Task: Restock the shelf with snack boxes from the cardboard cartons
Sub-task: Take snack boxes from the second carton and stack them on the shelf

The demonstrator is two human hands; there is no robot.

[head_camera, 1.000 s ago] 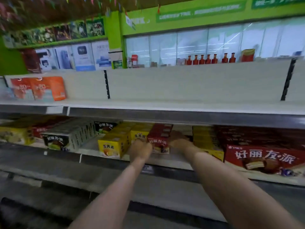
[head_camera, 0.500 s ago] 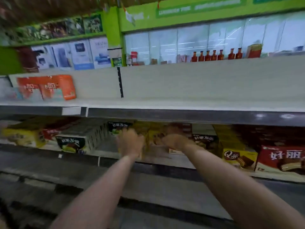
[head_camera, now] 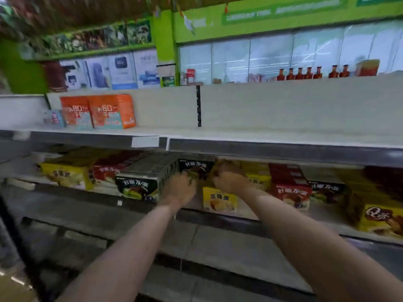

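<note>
Both hands have slid left along the shelf (head_camera: 218, 214), now at a dark box (head_camera: 196, 168) deep inside.
Left hand (head_camera: 181, 188) and right hand (head_camera: 229, 179) flank it at 9 and 3 o'clock, curled; actual grip unclear. Best pushed square, flush beside the yellow box (head_camera: 219, 199).

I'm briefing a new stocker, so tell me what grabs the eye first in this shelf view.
First, the two bare forearms reaching in from below, left hand and right hand close together at the middle shelf, around a black snack box set back in the row. Next, the bright yellow box at the shelf edge just below the hands. Above, the upper shelf is mostly bare apart from orange boxes at its left.
</note>
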